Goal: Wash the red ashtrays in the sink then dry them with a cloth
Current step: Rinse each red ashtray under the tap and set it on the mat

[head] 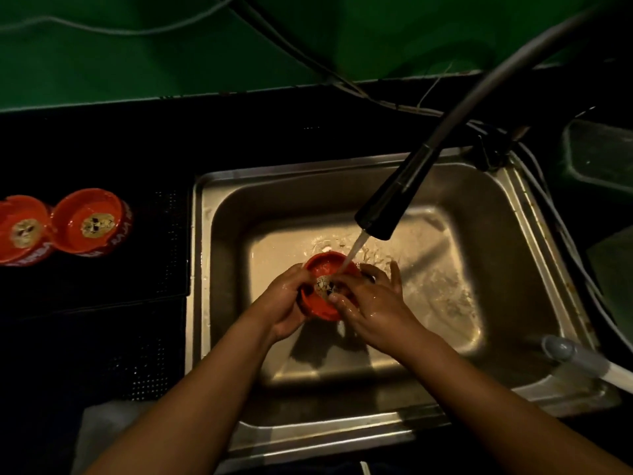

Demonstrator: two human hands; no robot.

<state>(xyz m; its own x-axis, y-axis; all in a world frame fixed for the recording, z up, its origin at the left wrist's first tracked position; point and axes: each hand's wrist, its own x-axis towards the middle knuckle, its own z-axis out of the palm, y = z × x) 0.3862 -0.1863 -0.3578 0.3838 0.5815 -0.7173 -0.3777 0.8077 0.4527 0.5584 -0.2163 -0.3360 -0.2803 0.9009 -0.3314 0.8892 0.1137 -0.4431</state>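
The steel sink holds shallow, splashed water on its floor. The black spray head hangs over the basin and sends a water stream into the red ashtray, which is held above the sink floor, near the middle of the basin. The wet bowl of this ashtray carries a pale round emblem at its centre. Two more red ashtrays, the near ashtray and the far ashtray, stand upright and touching each other on the dark counter to the left of the sink, each with the same emblem inside.

The left hand grips the red ashtray from its left side, fingers curled round the rim. The right hand lies over the right rim; its thumb and forefinger press into the bowl at the emblem, and its other fingers are spread and nearly straight.

The ashtray sits well apart from all four sink walls. A clear container stands right of the sink, and a grey handle lies across the right front corner of the rim.
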